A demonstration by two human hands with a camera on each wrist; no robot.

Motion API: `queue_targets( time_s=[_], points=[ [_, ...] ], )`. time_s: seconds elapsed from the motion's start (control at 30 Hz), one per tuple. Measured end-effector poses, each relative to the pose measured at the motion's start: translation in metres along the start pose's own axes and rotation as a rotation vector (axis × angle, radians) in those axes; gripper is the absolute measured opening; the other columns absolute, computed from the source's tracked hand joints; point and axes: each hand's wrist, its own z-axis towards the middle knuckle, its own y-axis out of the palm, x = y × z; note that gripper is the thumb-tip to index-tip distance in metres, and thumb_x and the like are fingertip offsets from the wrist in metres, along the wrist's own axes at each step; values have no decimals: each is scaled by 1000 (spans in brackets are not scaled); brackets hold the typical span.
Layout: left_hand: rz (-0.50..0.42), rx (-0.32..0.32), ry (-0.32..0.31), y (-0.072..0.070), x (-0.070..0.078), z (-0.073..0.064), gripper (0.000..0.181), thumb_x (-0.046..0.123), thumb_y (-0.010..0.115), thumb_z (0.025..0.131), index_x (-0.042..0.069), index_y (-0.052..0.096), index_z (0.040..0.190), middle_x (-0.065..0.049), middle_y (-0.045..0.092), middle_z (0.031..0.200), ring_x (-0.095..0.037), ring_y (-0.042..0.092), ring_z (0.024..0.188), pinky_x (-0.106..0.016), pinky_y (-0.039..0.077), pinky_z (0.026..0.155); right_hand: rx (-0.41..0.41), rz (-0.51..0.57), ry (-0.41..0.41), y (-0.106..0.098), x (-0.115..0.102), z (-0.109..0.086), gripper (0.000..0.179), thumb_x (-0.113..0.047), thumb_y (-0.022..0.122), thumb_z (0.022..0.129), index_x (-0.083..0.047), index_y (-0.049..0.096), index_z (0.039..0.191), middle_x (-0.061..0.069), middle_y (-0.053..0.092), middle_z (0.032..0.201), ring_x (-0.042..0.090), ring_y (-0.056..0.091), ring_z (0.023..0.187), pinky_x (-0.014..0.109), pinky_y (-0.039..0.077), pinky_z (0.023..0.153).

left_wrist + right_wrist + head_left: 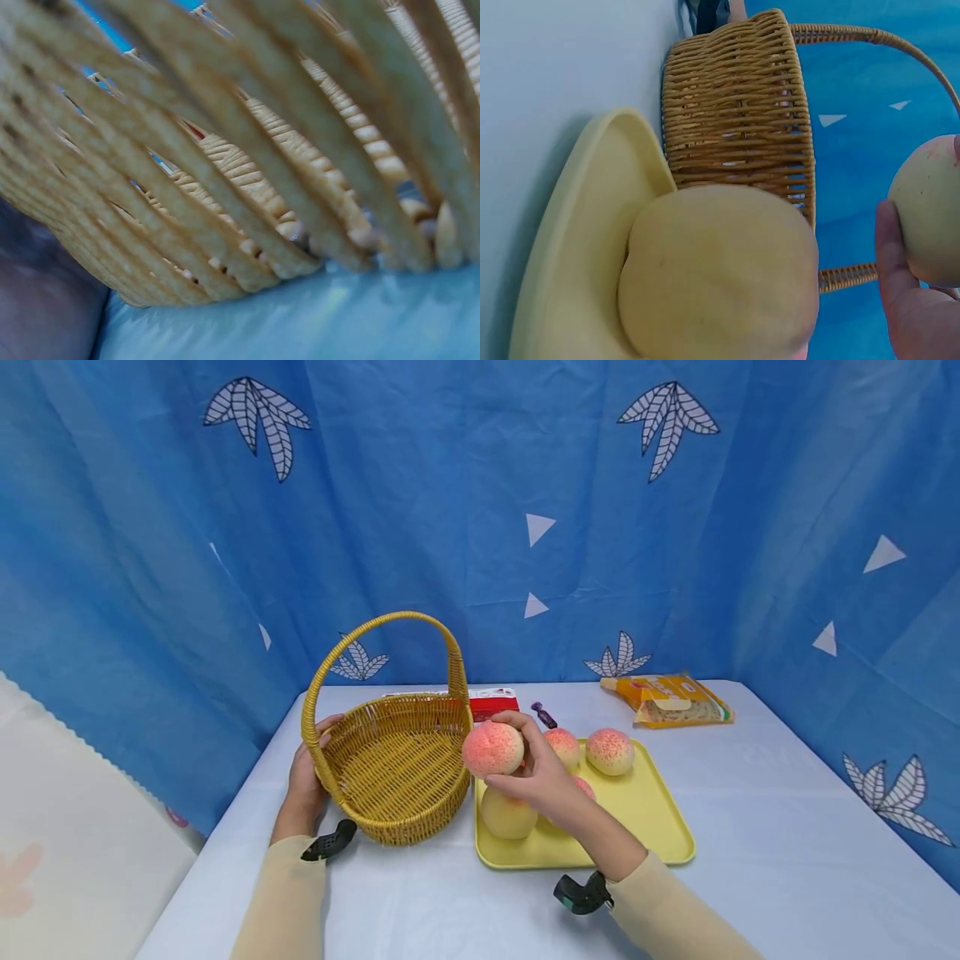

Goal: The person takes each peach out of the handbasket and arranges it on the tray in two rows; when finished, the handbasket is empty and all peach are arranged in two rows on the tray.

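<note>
My right hand [536, 768] holds a pink and cream peach [492, 749] between thumb and fingers, raised over the tray's left side, near the basket's right rim. In the right wrist view the same peach [930, 214] shows at the right edge. My left hand [303, 777] grips the left side of a wicker basket [408, 822] with a tall arched handle; the basket shows only its woven bottom inside. Several more peaches lie on a yellow tray [652, 814], among them a paler one [508, 814] below the held peach. Basket slats [225, 172] fill the left wrist view.
A red and white box [492, 702] lies behind the basket, partly hidden. A small purple-wrapped candy [543, 715] is behind the tray. An orange food packet [678, 702] lies at the back right. A blue curtain [480, 527] hangs behind the white-covered table [420, 902].
</note>
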Motion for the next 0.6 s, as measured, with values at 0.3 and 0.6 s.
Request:
queue_targets(
  time_s=[0.3, 0.6],
  points=[
    [-29, -15, 3, -3, -2, 1, 48, 35, 44, 106, 15, 43, 150, 3, 54, 137, -14, 57, 119, -23, 50, 96, 108, -22, -33, -25, 1, -13, 72, -7, 77, 85, -26, 39, 143, 2, 40, 149, 26, 43, 138, 28, 51, 100],
    [-47, -25, 13, -3, -1, 0, 49, 34, 44, 106, 14, 42, 151, 3, 56, 136, -13, 59, 117, -23, 51, 95, 201, -58, -39, -55, 0, -26, 74, -4, 75, 86, -23, 35, 145, 3, 41, 147, 17, 49, 130, 24, 53, 95]
  ],
)
